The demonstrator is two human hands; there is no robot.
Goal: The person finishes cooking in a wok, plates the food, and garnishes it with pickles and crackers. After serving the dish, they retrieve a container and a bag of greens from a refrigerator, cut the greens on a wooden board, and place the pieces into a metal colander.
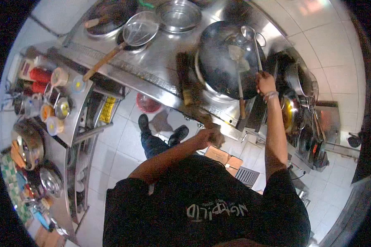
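My right hand [266, 83] is closed round the handle of a metal ladle [258, 53], whose bowl is over the far right side of a large dark wok [218, 53]. Steam hazes the wok. A spatula [240, 82] with a wooden handle rests in it, the blade inside and the handle over the near rim. My left hand [208, 139] is near the stove's front edge, below the wok, closed on a crumpled brownish cloth [217, 139]. The cloth is partly blurred.
On the steel stove [152, 74] lie a mesh strainer [141, 29], a metal basin [178, 16] and another wok [111, 16]. Seasoning containers [59, 77] crowd the left counter. Pots and pans [299, 78] stand at right. A red basin [147, 103] is under the stove edge.
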